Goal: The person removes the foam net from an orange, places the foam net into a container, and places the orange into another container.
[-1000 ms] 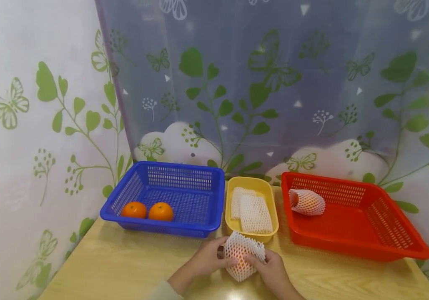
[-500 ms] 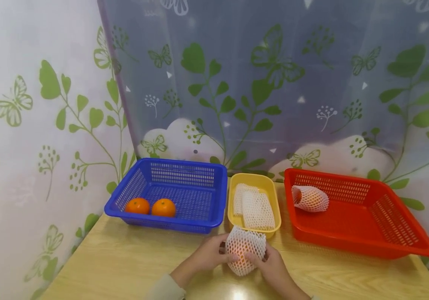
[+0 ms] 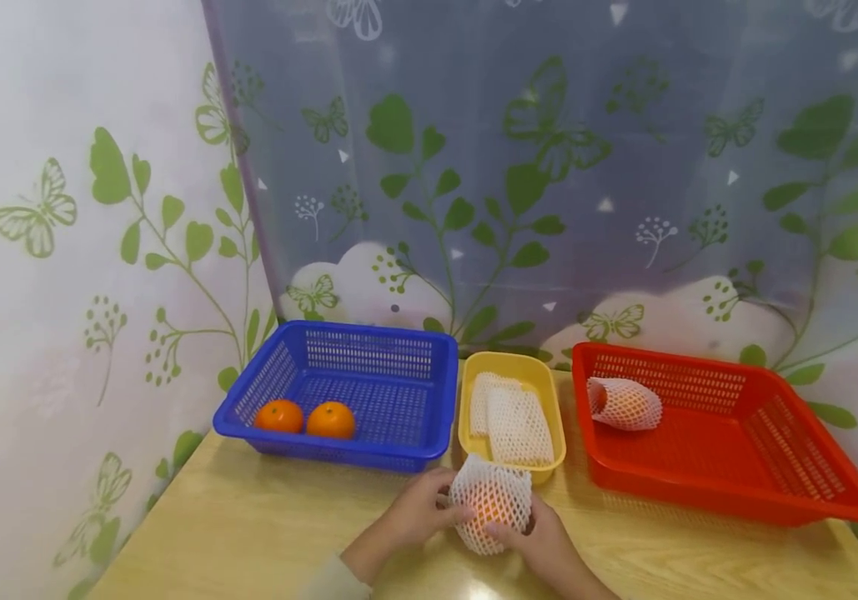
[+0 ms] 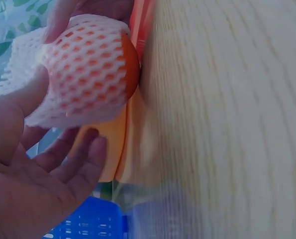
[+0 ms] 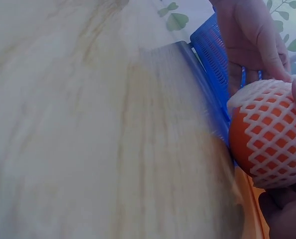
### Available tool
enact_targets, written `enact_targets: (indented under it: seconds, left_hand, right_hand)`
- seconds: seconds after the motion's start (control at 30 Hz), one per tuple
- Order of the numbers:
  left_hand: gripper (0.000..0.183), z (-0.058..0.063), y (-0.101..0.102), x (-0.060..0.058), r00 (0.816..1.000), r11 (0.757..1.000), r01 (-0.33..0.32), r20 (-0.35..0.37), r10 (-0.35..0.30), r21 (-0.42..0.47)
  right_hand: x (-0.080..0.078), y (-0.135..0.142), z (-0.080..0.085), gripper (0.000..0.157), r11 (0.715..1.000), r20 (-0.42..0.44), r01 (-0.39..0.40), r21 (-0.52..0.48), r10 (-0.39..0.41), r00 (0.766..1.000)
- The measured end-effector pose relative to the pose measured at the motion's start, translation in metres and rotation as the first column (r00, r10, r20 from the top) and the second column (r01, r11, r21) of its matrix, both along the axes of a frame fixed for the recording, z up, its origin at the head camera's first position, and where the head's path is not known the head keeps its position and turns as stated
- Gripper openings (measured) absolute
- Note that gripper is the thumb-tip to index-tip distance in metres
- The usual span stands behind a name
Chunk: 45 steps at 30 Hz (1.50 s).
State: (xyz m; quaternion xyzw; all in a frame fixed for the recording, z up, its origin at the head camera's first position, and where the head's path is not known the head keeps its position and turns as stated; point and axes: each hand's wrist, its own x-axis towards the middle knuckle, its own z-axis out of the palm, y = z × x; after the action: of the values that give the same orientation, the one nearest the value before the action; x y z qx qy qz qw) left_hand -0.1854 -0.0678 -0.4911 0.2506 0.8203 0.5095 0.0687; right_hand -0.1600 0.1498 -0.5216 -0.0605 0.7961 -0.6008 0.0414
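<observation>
In the head view, both hands hold an orange (image 4: 132, 67) in a white foam net sleeve (image 3: 490, 504) over the front of the table. My left hand (image 3: 419, 507) grips its left side with the thumb across the net, and my right hand (image 3: 544, 542) holds the other side, thumb pressed on the front. Loose netting extends past the fruit toward the yellow tray. At the opposite end, the wrist views show bare orange skin poking out of the sleeve. The left wrist view shows some left fingers (image 4: 83, 154) curled below the net.
A blue basket (image 3: 368, 332) at left holds two bare oranges (image 3: 331, 421). Behind my hands, a yellow tray (image 3: 558, 433) contains foam net sleeves (image 3: 519, 425). The red basket (image 3: 729, 442) at right holds a netted orange (image 3: 627, 405). A patterned curtain hangs behind the table (image 3: 248, 517).
My right thumb has slid a little lower on the net. Both hands keep their hold on the orange in nearly the same place, and the head view has shifted slightly.
</observation>
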Motion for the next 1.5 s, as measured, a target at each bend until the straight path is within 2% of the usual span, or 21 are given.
enact_targets:
  seconds: [0.23, 0.37, 0.5, 0.73, 0.8, 1.0, 1.27, 1.5]
  left_hand:
    - [0.059, -0.0025, -0.0011, -0.0011, 0.997, 0.999, 0.041, 0.070, -0.040, -0.003]
    - [0.060, -0.0016, 0.0008, -0.0027, 0.995, 0.996, 0.080, 0.060, -0.079, -0.023]
    - [0.061, -0.0007, 0.0028, -0.0029, 0.994, 0.995, 0.092, 0.058, -0.090, -0.035]
    - [0.056, 0.0040, 0.0052, -0.0006, 0.995, 0.998, 0.055, 0.088, -0.052, -0.038]
    - [0.054, 0.0037, 0.0046, -0.0008, 0.994, 0.998, 0.061, 0.094, -0.058, -0.028]
    - [0.052, 0.0024, 0.0033, -0.0015, 0.992, 0.997, 0.076, 0.099, -0.075, -0.001]
    - [0.043, -0.0007, 0.0044, -0.0013, 0.995, 0.997, 0.076, 0.071, -0.074, -0.019]
    - [0.036, -0.0010, 0.0027, -0.0015, 0.997, 0.997, 0.072, 0.028, -0.072, -0.015]
  right_hand:
    - [0.0035, 0.0022, 0.0003, 0.058, 1.000, 0.023, 0.009, -0.026, -0.008, 1.000]
    - [0.0036, 0.0029, 0.0012, 0.057, 0.999, 0.025, 0.002, -0.036, -0.001, 1.000]
    - [0.0042, 0.0027, 0.0016, 0.054, 0.999, 0.015, 0.007, -0.034, -0.006, 1.000]
    - [0.0050, 0.0007, 0.0019, 0.030, 0.990, -0.053, 0.115, -0.079, -0.119, 0.991]
    - [0.0041, 0.0003, 0.0026, 0.028, 0.988, -0.052, 0.134, -0.074, -0.138, 0.989]
    - [0.0028, -0.0007, 0.0025, 0.035, 0.991, -0.024, 0.111, -0.078, -0.113, 0.993]
    - [0.0041, -0.0004, 0.0006, 0.056, 0.996, 0.006, 0.014, -0.090, -0.013, 1.000]
    - [0.0027, -0.0010, -0.0005, 0.059, 0.998, 0.002, -0.016, -0.066, 0.016, 1.000]
